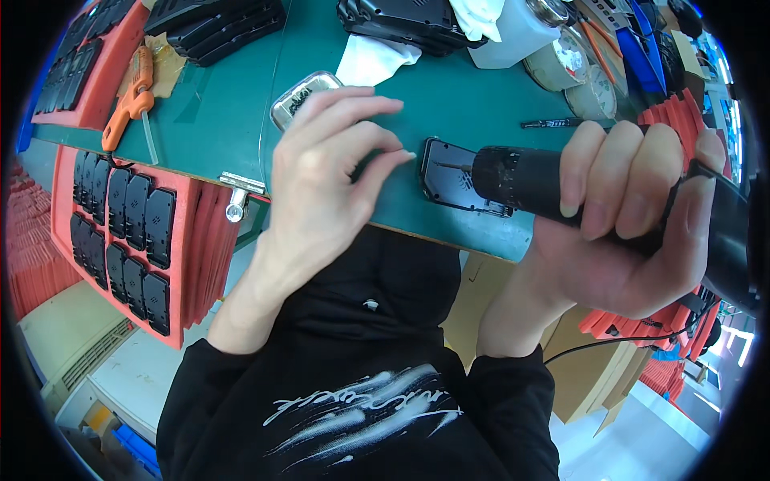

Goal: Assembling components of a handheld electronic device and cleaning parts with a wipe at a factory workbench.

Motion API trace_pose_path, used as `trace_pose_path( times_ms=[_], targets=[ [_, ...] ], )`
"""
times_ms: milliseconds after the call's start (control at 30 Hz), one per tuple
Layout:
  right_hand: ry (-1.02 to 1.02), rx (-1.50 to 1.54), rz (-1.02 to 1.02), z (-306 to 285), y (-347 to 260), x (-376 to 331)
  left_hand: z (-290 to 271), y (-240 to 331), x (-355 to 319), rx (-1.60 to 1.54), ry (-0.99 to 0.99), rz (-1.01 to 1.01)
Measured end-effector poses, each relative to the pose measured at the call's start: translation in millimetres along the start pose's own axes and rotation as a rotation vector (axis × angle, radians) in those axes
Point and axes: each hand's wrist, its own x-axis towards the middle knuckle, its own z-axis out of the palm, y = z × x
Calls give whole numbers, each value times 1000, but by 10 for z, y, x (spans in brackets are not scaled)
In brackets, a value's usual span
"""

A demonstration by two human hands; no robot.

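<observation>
My right hand grips a black electric screwdriver held sideways, its thin bit pointing left over a small black flat part that lies on the green table near its front edge. My left hand hovers just left of that part with fingers spread and curled, thumb and forefinger close together; whether it pinches something tiny I cannot tell. Behind the left hand lies a shiny metal-framed piece.
A red tray with several black parts hangs at the left below the table edge. An orange-handled tool, stacked black trays, a white plastic bottle, tape rolls and a black pen sit farther back.
</observation>
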Motion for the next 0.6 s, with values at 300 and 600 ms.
trace_pose_path(
  times_ms=[300, 600],
  targets=[
    [-73, 38, 49, -7, -49, -5, -32, 31, 8, 48, -23, 72],
    [32, -98, 85, 68, -31, -252, -184, -163, 112, 253, -55, 41]
  ],
)
